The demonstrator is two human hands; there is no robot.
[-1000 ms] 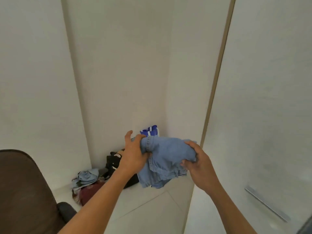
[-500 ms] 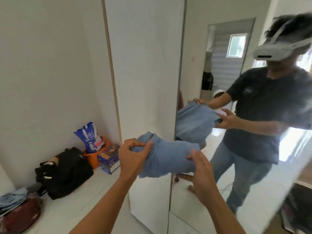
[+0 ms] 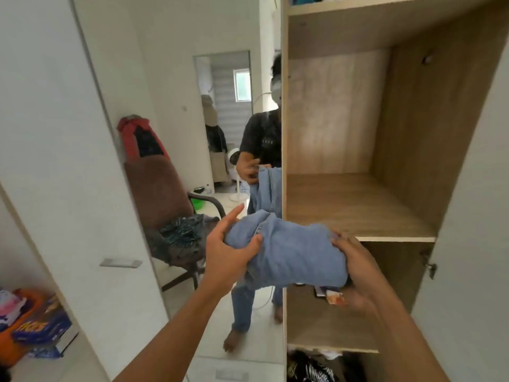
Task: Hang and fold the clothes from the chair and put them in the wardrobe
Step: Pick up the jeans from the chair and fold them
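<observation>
Jeans [image 3: 289, 255], one folded bundle, are gripped by two hands: the left hand [image 3: 228, 257] curls round one end, the right hand [image 3: 355, 266] clasps the other, just before the open wardrobe [image 3: 413, 128], level with the middle of its three shelves. One chair [image 3: 157, 188] shows in the mirror [image 3: 170, 78].

Tall mirror [image 3: 170, 78] at centre; blue box [image 3: 41, 328] against orange bag [image 3: 11, 351] lower left; green tub [image 3: 199, 204] reflected.
</observation>
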